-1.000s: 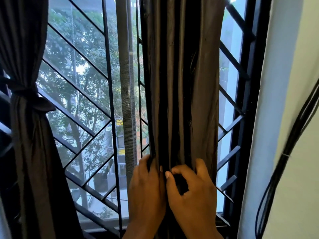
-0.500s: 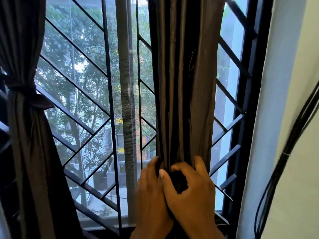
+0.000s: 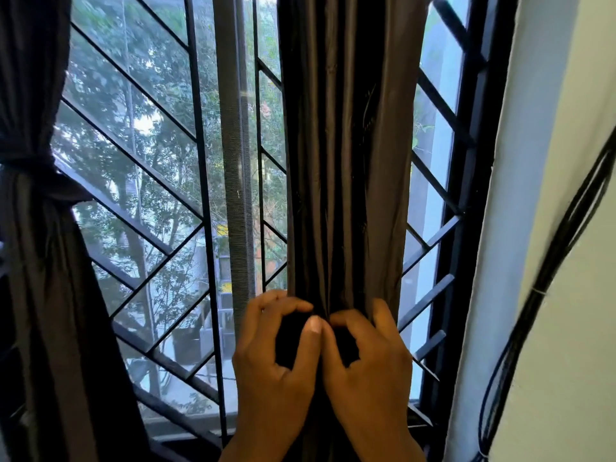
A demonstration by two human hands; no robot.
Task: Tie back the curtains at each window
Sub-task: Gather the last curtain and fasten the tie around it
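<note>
A dark grey curtain [image 3: 346,161] hangs gathered in folds down the middle of the window. My left hand [image 3: 273,371] and my right hand [image 3: 370,368] meet at its lower part, thumbs touching, fingers curled round the bunched cloth from either side. A dark piece of fabric shows inside both grips; whether it is a tie band or the curtain itself is unclear. At the far left a second dark curtain [image 3: 40,261] hangs bound at its waist by a knotted tie [image 3: 50,185].
Behind the curtains stands a black metal window grille [image 3: 200,208] with diagonal bars and a mesh screen, trees outside. A white wall [image 3: 566,228] rises at the right, with a bundle of black cables [image 3: 546,288] running down it. The window sill lies below my hands.
The curtain has been bunched narrower. My left hand went from lying flat on the cloth to curling round it, and both thumbs now meet at the centre.
</note>
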